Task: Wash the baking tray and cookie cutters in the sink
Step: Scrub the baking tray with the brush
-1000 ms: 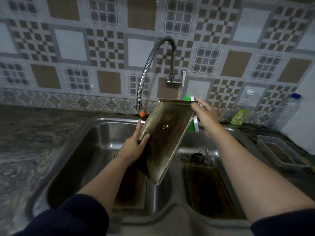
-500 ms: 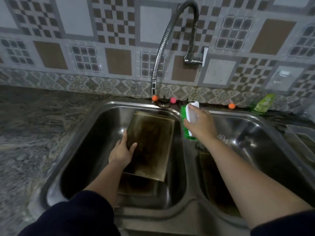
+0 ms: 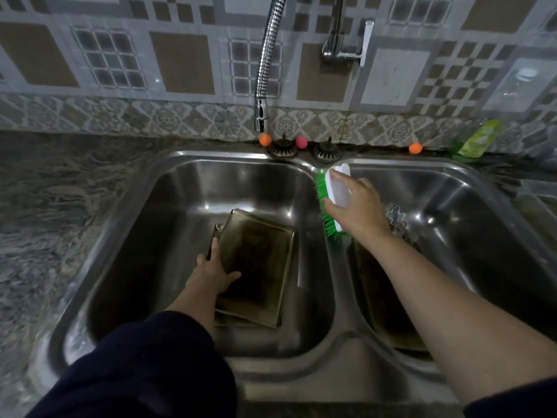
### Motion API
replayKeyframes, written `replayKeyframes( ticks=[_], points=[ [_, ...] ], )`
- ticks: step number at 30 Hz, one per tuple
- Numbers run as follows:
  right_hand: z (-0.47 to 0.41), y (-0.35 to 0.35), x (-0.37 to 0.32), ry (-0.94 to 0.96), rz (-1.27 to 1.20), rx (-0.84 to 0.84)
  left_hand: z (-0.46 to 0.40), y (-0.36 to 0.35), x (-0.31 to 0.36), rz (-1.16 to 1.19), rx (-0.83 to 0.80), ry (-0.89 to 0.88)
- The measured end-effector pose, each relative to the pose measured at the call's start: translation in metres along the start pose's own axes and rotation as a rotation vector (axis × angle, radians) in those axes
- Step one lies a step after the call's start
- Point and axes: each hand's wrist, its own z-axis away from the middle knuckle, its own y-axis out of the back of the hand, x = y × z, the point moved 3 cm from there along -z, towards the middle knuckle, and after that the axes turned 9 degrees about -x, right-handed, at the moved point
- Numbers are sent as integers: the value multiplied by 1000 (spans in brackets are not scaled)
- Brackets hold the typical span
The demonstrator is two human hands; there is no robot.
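A dark, stained baking tray (image 3: 259,263) lies low in the left basin of the steel double sink (image 3: 162,191), on top of another tray. My left hand (image 3: 212,270) grips its left edge, thumb on the inside. My right hand (image 3: 354,203) holds a white scrubbing brush with green bristles (image 3: 330,206) over the divider between the basins. Metal cookie cutters (image 3: 398,220) lie in the right basin just past my right wrist. Another dark tray (image 3: 382,303) sits in that basin, partly hidden by my right forearm.
The flexible faucet spout (image 3: 261,116) hangs above the back of the left basin, its lever (image 3: 366,43) on the tiled wall. Two drain strainers (image 3: 283,149) and small coloured balls (image 3: 265,139) sit on the back rim. A green soap pouch (image 3: 476,140) stands at the back right. Stone counter lies left.
My left hand has lowered the tray from upright under the spout down into the left basin. My right hand let go of its top edge and keeps the brush over the divider.
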Motion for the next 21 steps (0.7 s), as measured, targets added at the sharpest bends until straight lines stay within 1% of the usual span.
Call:
replayKeyframes(
  ticks=[5,8,11,14,17,21],
  points=[
    [0,-1,5,-2,-17,-2,7,2,4,-164,39,84],
    [1,-1,6,4,-31,-1,13,8,9,-174,76,121],
    [3,1,6,16,-31,-5,20,18,23,-186,118,104],
    [6,6,11,9,-22,-5,32,26,51,-177,170,30],
    [13,17,21,-9,-24,2,48,30,92,-159,262,-103],
    [23,45,44,-42,-13,0,75,28,166,72,401,-254]
  ],
)
